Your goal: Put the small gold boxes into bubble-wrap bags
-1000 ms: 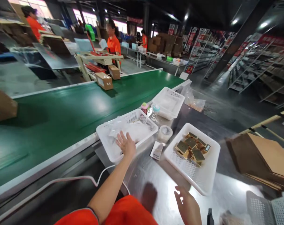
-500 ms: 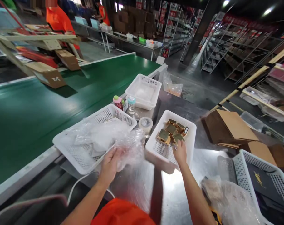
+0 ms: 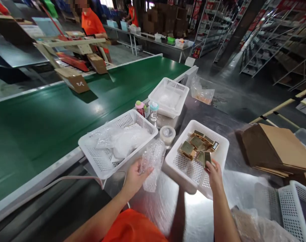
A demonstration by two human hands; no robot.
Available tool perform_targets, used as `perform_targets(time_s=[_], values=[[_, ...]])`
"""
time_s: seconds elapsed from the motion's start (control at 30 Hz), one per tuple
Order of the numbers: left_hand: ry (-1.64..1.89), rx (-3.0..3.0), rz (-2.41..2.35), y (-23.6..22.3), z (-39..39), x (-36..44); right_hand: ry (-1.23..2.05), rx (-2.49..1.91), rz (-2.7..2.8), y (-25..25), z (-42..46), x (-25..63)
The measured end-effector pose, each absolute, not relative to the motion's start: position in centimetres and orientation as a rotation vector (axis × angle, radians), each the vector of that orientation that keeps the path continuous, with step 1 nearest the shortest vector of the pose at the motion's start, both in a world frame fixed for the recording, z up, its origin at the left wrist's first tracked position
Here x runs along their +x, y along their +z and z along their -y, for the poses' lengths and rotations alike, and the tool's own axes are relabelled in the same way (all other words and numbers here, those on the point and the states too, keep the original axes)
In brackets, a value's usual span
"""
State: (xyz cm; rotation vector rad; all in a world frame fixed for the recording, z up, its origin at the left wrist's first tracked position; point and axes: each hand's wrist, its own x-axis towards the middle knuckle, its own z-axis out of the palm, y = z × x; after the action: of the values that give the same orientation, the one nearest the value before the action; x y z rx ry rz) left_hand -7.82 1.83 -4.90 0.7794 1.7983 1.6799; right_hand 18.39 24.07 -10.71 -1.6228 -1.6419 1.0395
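My left hand (image 3: 135,176) is closed on a sheet of bubble wrap (image 3: 152,161), which stands up between two white baskets over the metal table (image 3: 218,124). The left basket (image 3: 102,164) holds more clear wrap and bags. My right hand (image 3: 214,172) reaches into the right basket (image 3: 222,148) and pinches a small gold box (image 3: 207,158) at the near edge of a pile of several gold boxes (image 3: 193,146).
A green conveyor belt (image 3: 42,121) runs along the left with a cardboard box (image 3: 76,82) on it. A tape roll (image 3: 167,133), small bottles (image 3: 146,109), a third white basket (image 3: 169,97), flat cardboard (image 3: 276,149) and another basket (image 3: 294,201) surround the work spot. A person in orange (image 3: 92,23) stands beyond the belt.
My left hand has lifted the bubble wrap out of the left basket and holds it upright. My right hand moved into the right basket and took hold of a gold box.
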Motion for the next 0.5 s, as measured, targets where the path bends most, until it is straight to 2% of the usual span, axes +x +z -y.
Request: perform_targets(time_s=[0.1, 0.2, 0.33, 0.43, 0.5], values=[[1.576, 1.538, -2.034, -5.6, -1.2, -7.4, 1.853, -1.138, 1.131, -8.2, -17.5, 18.9], [1.407, 2.160, -1.935, -6.3, -0.4, -6.3, 2.240, -0.891, 0.844, -6.4, -10.9, 17.7], [1.168, 2.301, -1.666, -7.0, 1.4, -4.7, 2.261, -0.838, 0.588, -5.7, -5.2, 14.8], [1.005, 1.932, -1.453, -7.3, 3.2, -4.0, 2.280, -0.826, 0.516, -5.8, -2.7, 13.6], [1.050, 1.511, -1.406, -7.4, 4.1, -3.7, 2.243, -0.858, 0.503, -6.1, -1.4, 13.5]])
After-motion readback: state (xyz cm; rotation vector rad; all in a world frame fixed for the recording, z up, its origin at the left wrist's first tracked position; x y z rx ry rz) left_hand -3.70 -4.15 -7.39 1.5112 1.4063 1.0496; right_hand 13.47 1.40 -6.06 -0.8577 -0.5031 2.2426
